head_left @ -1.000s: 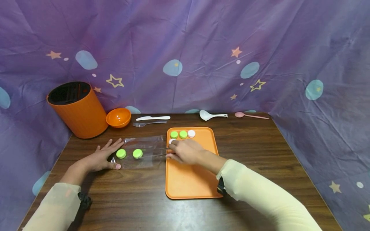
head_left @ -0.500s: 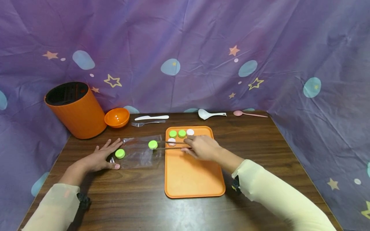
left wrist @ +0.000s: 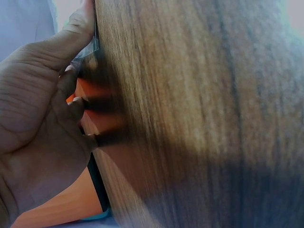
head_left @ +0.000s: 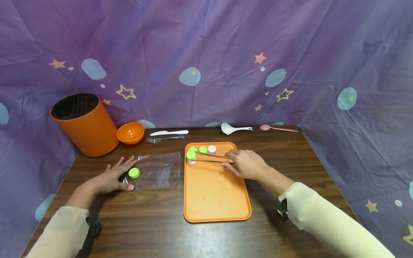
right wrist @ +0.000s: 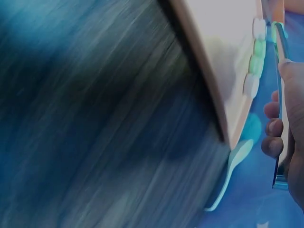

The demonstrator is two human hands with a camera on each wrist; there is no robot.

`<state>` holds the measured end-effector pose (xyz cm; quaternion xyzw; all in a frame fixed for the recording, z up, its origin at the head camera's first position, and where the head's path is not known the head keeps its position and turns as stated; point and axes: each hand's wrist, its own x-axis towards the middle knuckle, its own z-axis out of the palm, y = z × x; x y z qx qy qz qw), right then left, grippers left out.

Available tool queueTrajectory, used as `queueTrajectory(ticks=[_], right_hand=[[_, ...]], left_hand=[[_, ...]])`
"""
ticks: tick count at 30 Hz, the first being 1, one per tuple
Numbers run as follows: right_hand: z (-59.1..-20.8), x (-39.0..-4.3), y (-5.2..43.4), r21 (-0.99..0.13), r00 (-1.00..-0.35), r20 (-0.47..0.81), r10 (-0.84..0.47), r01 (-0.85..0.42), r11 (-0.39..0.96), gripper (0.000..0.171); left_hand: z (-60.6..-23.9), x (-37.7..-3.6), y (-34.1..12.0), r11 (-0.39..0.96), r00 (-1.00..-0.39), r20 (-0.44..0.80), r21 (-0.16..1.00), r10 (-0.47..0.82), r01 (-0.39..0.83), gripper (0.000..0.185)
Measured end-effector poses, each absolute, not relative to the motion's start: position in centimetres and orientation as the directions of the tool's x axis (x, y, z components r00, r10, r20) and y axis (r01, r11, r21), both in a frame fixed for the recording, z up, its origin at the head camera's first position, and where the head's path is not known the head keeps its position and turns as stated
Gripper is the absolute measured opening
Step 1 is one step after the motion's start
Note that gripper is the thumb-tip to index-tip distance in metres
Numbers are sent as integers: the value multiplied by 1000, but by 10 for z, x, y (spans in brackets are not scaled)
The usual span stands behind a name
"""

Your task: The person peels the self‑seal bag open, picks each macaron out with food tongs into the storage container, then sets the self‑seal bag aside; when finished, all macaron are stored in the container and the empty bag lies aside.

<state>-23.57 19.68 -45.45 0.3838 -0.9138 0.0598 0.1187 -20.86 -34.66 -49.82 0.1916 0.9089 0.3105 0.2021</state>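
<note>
In the head view my right hand (head_left: 246,165) grips metal tongs (head_left: 215,156), whose tips pinch a green macaron (head_left: 190,155) over the tray's upper left corner. The right wrist view shows the tongs (right wrist: 285,156) lying along the curled fingers. Below the pinched macaron sits a pale pink one (head_left: 191,162), partly covered. A row of two green macarons (head_left: 203,149) and a pale one (head_left: 212,149) lines the back of the orange tray (head_left: 216,200). My left hand (head_left: 113,176), fingers spread, rests on the left end of a clear plastic bag (head_left: 158,172), beside another green macaron (head_left: 133,173).
Along the back lie a white knife (head_left: 169,132), a clear fork (head_left: 164,139), a white ladle (head_left: 235,128) and a pink spoon (head_left: 279,128). An orange bowl (head_left: 130,133) and an orange knife block (head_left: 85,127) stand at the back left.
My right hand has drawn back to the right with the tongs, carrying a green macaron from the bag to over the tray. The left hand has stayed on the bag.
</note>
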Motion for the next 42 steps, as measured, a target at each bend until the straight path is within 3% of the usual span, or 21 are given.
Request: queueTrajectory(ticks=[14,28,34,42], right_hand=[[-474,-235,232,-10,-688,296,-662,-696,718,32],[-485,-235,232,-39,-712,281,-643,-678,734,31],[-486,-234,231,-50,-718,278,-638,-674,737,31],[-487,-234,231,-63,-721,277,-636,-674,736,30]], left_hand=[[-490,-204,-343,697,-837,-225,678,499,233,112],[-482,-201,-338,723,-843,-263,663,469,196,112],[-497,-211,-347,750,-845,-285,633,453,189,117],[-492,-204,-344,702,-838,-228,673,496,233,110]])
